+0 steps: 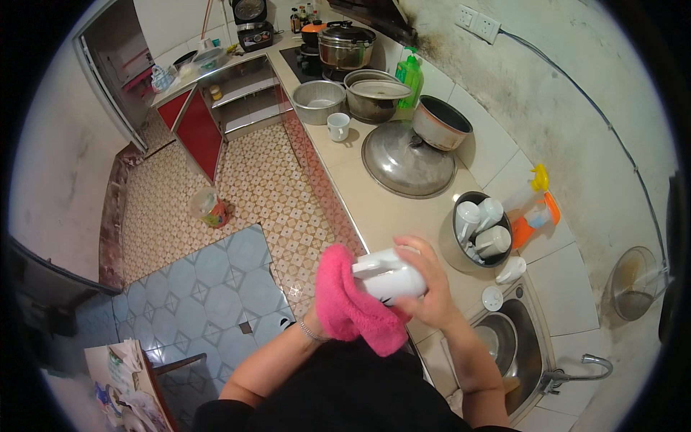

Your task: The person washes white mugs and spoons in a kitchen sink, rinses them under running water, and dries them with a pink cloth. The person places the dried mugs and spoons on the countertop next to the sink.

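My right hand (432,286) grips a white ceramic mug (397,278) by its base end, the mug lying on its side with its handle up. A pink cloth (345,297) covers most of my left hand (316,324) and presses against the mug's other end; the fingers under it are hidden. To the right, several white mugs (491,240) stand packed in a dark-rimmed pot (451,243) on the counter. One white cup (338,127) stands farther up the counter, near an aluminium pot (318,102). A small white vessel (510,270) and a white lid (492,298) lie by the sink.
The steel sink (526,367) with a metal basin (496,343) and faucet (583,372) is at lower right. A large metal lid (408,159), a pan (442,123) and spray bottles (534,216) line the counter (351,189). A red cabinet door (200,135) stands ajar above a floor bin (209,208).
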Demonstrator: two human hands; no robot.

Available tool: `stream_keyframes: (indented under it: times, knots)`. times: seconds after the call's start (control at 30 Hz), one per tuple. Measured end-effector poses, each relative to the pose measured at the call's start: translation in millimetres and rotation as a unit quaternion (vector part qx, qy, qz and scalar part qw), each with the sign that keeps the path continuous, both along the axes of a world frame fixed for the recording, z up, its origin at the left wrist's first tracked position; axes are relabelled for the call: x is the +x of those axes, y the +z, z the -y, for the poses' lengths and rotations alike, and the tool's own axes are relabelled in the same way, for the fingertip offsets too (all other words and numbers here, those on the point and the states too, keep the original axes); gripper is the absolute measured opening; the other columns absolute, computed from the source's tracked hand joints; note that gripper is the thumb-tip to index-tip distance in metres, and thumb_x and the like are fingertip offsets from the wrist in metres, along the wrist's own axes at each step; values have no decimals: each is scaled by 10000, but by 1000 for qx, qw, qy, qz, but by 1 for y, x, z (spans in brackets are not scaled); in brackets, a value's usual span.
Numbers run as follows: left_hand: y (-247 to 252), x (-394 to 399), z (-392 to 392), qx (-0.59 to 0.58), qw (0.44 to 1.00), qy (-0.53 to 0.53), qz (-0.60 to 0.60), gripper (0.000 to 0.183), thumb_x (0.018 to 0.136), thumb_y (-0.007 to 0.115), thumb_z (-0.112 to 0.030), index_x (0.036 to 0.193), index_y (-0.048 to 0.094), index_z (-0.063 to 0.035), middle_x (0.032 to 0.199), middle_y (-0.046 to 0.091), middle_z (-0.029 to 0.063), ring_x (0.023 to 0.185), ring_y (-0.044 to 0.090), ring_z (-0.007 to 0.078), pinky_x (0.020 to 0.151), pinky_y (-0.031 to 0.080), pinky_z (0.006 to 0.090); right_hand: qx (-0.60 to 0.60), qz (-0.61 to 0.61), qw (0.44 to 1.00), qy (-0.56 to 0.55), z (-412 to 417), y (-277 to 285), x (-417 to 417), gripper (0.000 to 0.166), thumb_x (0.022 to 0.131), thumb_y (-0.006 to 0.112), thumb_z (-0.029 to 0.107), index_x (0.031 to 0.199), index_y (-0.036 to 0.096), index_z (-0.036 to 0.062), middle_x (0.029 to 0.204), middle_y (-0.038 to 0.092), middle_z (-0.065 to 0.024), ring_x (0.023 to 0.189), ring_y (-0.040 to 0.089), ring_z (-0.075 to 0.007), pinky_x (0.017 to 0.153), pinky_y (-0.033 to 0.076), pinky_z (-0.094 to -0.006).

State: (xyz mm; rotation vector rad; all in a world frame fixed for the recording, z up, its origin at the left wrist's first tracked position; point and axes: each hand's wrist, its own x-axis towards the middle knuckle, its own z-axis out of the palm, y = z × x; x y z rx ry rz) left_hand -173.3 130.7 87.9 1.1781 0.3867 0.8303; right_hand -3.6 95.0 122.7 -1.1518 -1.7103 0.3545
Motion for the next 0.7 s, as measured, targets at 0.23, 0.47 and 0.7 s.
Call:
stream_keyframes:
  times: [0.23, 0.47, 0.7]
  knots:
    - [17, 13, 2, 157, 981, 13, -115, 397, 748, 611, -200, 1081, 487, -22, 1063, 516, 80, 932, 522, 184, 779, 436, 298, -102, -277, 955, 9, -18, -16, -12, 256, 800, 539, 162, 991, 557, -8, 968, 555, -84, 904, 514, -145, 811, 394, -266]
    - [-4, 15, -22, 606, 765, 13, -217, 301, 617, 587, -94, 873, 607, -253, 946, 555, 73, 826, 541, 275, 667, 452, 344, -333, -404, 850, 58, -30, -13, -4, 265, 838, 478, 153, 1052, 503, -2, 967, 549, -68, 835, 536, -106, 728, 439, -226]
    - [40, 11, -18, -313, 945, -27, 89, 223, 816, 498, -125, 1002, 490, -3, 910, 551, 38, 837, 532, 112, 714, 443, 261, 59, -168, 984, -9, -21, -12, -6, 552, 761, 530, 380, 1139, 450, -15, 1016, 518, -119, 926, 496, -183, 827, 381, -283]
